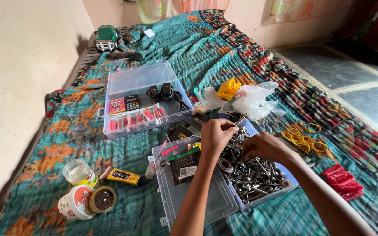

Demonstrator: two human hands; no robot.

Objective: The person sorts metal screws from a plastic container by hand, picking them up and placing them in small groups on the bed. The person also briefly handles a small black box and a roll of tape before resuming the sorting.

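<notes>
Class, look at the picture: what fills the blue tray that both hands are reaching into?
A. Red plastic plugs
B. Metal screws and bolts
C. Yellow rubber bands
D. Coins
B: the blue tray holds a heap of metal screws and bolts, with the left hand and right hand over it.

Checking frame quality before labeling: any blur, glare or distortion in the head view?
Head view: soft, even daylight, faint shadows; hands and screw tray sharp; mild glare on the plastic bag and clear box lid; wide-angle stretch at the edges.
</notes>
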